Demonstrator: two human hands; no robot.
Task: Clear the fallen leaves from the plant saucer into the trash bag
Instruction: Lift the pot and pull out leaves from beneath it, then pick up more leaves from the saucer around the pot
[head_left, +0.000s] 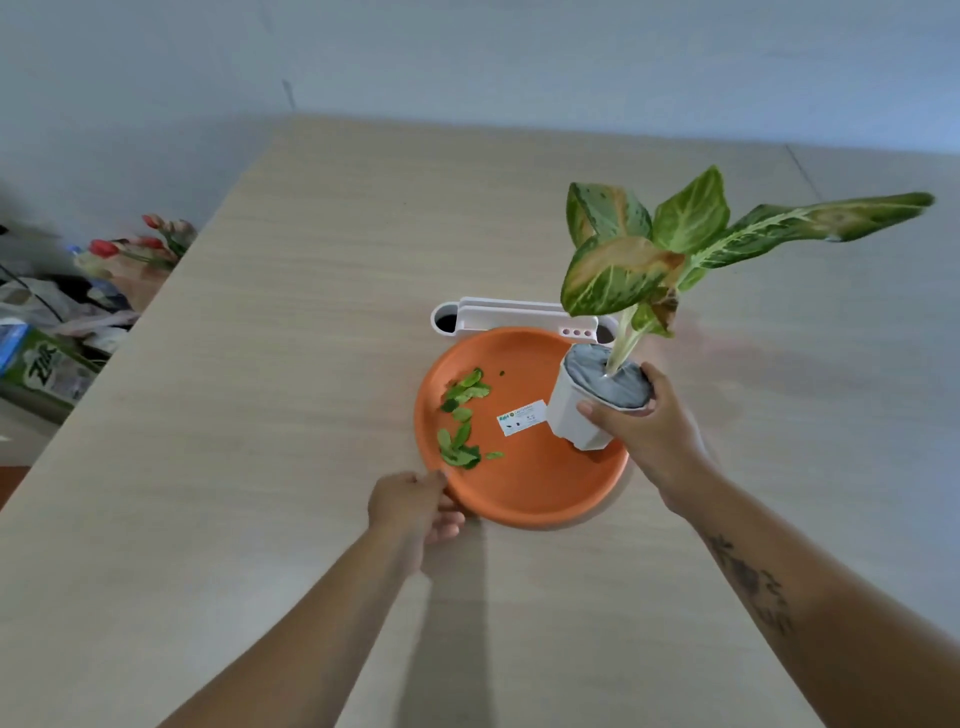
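Right hand (641, 426) grips the tilted white pot (582, 410); left hand (415, 506) seemingly pinches the leaf-strewn saucer (540, 488) rim

Left grip (415, 506) pinching saucer (524, 467) rim; right grip (641, 421) wrapped around tilted pot (576, 415).

I see the saucer (524, 488) at frame centre on the worktop (260, 467). The fallen leaves (461, 421) lie in its left half, a label (522, 417) in the middle. The pot (597, 405) tilts over its right side, in my right hand (644, 431). My left hand (415, 506) touches the lower-left rim. A rack (519, 317) sits just behind the saucer. Clutter (67, 322) fills the far left, off the worktop.
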